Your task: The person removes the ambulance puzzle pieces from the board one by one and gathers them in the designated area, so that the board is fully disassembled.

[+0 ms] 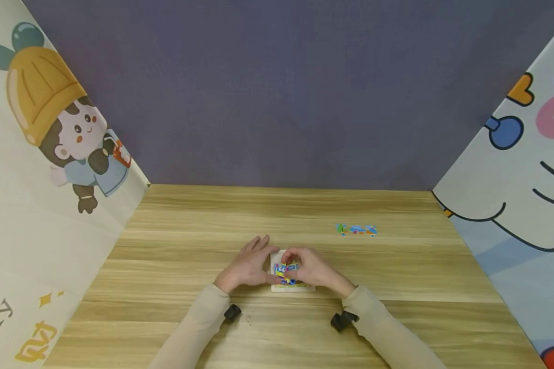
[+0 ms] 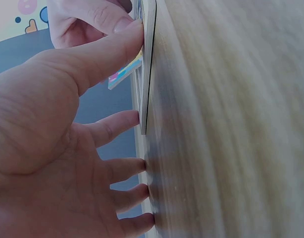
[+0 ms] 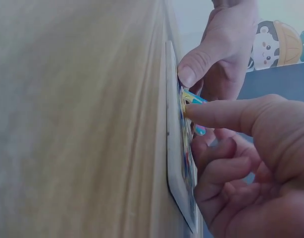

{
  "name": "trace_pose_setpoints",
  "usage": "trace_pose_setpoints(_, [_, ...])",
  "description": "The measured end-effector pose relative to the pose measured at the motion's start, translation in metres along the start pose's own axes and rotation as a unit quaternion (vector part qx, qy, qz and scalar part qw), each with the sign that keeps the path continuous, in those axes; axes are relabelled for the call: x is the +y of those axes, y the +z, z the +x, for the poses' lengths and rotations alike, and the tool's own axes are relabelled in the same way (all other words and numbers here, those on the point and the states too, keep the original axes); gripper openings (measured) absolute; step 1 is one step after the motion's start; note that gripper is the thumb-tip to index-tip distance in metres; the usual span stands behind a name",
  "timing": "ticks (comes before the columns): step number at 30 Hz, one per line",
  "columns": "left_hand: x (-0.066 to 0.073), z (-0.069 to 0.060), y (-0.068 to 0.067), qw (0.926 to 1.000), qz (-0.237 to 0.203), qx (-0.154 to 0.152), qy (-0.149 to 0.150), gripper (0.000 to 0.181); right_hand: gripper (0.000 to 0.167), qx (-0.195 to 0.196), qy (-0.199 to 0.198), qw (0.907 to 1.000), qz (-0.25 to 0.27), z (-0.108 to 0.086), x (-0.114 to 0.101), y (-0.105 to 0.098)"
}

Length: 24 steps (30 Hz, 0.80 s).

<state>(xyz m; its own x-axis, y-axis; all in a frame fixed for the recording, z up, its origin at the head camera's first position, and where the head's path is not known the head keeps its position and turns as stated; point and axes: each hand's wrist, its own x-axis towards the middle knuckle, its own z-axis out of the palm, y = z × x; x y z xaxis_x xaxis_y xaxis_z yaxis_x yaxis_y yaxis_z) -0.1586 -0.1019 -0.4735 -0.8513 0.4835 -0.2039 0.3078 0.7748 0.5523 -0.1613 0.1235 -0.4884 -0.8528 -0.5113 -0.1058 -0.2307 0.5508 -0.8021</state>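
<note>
A small jigsaw puzzle board (image 1: 304, 289) with a pale frame lies flat on the table between my hands. My left hand (image 1: 251, 265) rests at its left side, with the thumb on the board and the other fingers spread straight, their tips on the table and the board's edge. Above the board my right hand (image 1: 313, 267) pinches a colourful puzzle piece (image 3: 195, 97) between thumb and curled fingers. The piece (image 2: 123, 73) is tilted, one end raised off the board. Part of the printed picture is hidden under the fingers.
Several loose puzzle pieces (image 1: 356, 229) lie together on the wooden table (image 1: 189, 215), behind and to the right of the board. A dark panel (image 1: 286, 102) stands along the back. Panels with cartoon prints flank both sides.
</note>
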Motion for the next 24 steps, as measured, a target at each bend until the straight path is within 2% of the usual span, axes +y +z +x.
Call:
trace_pose_setpoints(14, [0.0003,-0.0007,-0.0001,1.0,0.002,0.006,0.006,0.081,0.015,-0.037,-0.024,0.9981,0.044,-0.0016,0.0051,-0.0066])
trace_pose_setpoints(24, [-0.0002,-0.0007,0.0002,1.0,-0.002,0.004,0.002,0.081,0.014,-0.028,-0.015,0.9977,0.059,-0.0011,0.0097,-0.0058])
